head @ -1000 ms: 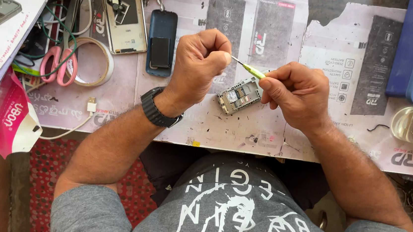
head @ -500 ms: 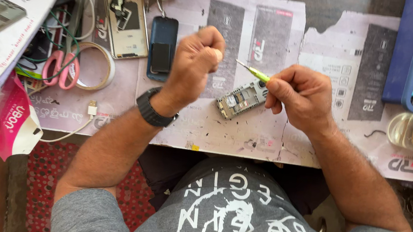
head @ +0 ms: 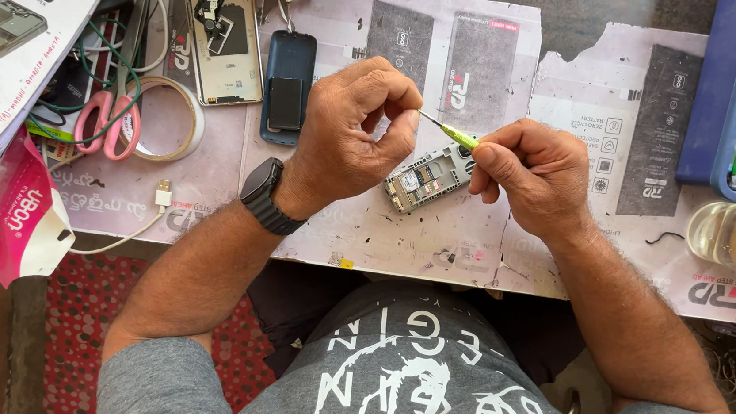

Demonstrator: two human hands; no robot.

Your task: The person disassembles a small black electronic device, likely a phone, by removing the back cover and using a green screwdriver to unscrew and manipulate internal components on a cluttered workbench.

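A small opened phone body (head: pixel 430 179) lies tilted on the paper-covered worktable (head: pixel 559 250), just below and between the two hands, its circuit side facing up. Above it, a thin screwdriver with a yellow-green handle (head: pixel 451 132) spans the gap between the hands. The right hand (head: pixel 538 170) is closed around the handle end, fingers curled over it and reaching down toward the phone's upper edge. The left hand (head: pixel 352 130) is clenched into a loose fist, its thumb and forefinger pinching the metal tip of the screwdriver; a black wristwatch (head: pixel 265 194) sits on that wrist. To the left of the left hand lie a dark blue phone (head: pixel 288 86), a phone back frame (head: pixel 220 30), a roll of tape (head: pixel 165 118) and pink-handled scissors (head: pixel 108 118). A blue tray (head: pixel 722 96) sits at the table's far right.
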